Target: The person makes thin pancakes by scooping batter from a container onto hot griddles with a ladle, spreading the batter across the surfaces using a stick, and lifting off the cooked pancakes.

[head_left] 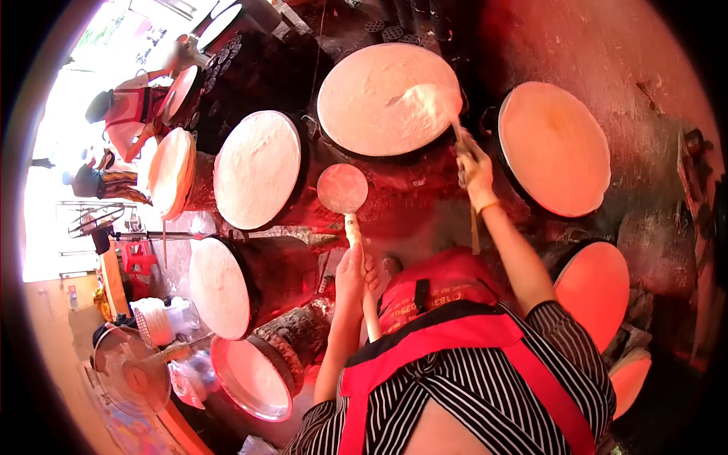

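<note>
My left hand (351, 274) is closed around the handle of a round-headed ladle (343, 188), held in front of my apron (447, 292). My right hand (475, 168) reaches forward and grips a long-handled tool (456, 129). The tool's far end is blurred over the right side of a round griddle (364, 98) covered with a pale layer of batter or dough. Near the blur, that layer looks streaked and uneven. Another coated round griddle (553, 148) lies right of my right forearm.
More round griddles (258, 171) with pale layers surround me on dark drum-like stands. Thin round sheets (173, 171) are stacked at the left. Beyond them a co-worker (125, 114) bends over another griddle. A fan (133, 371) and a red stool (138, 258) stand at lower left.
</note>
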A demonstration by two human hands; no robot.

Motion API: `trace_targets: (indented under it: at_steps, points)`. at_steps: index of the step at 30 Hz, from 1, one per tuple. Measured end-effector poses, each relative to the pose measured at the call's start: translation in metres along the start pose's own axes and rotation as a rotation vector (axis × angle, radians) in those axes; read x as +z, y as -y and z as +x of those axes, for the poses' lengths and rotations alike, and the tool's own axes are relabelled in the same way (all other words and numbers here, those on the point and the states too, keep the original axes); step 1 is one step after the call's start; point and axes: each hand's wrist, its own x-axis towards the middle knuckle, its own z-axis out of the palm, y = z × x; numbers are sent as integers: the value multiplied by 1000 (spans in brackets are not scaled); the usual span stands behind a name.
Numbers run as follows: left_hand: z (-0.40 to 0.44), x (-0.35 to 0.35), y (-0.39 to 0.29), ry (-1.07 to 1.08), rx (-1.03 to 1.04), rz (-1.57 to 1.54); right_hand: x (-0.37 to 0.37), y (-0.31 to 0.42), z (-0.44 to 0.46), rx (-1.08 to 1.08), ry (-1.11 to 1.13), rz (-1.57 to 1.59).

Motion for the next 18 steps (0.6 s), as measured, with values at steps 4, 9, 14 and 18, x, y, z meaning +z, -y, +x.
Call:
trace_targets:
  at_steps: [4, 9, 14, 18]
  points:
    - [-6, 19, -28, 6, -2, 22, 36, -2, -36, 413, -40, -125]
    - [12, -5, -25, 144, -63, -159, 20, 22, -21, 379, 10, -195]
    - [12, -15, -29, 156, -91, -135, 35, 0, -42, 413, -58, -159]
    - [10, -14, -37, 151, -111, -72, 29, 14, 3, 378, -81, -173]
